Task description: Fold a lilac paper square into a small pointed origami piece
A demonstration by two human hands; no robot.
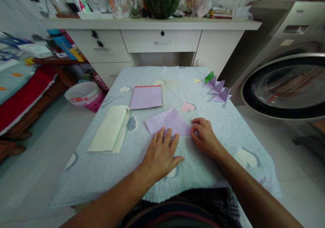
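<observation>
A partly folded sheet of purple origami paper (169, 119) lies on the cloth-covered table, with creases running to its far point. My left hand (162, 150) rests flat on the paper's near edge, fingers stretched and thumb out to the side. At the paper's right corner, the fingers of my right hand (203, 133) are curled in a pinch; the fingertips partly hide that corner. Beyond the sheet is a stack of square origami paper (146, 97), purple on top with red and green edges showing. Folded paper pieces stand at the far right, purple (218, 90) and green (209, 77).
Left of the purple sheet lies a folded pale-green paper or cloth (109, 130). The table (198, 177) wears a light-blue heart-patterned cover. Behind it stands a white cabinet (162, 40) bearing a cut watermelon (162, 1). A washing machine (286, 59) is on the right, a pink bin (86, 96) on the left.
</observation>
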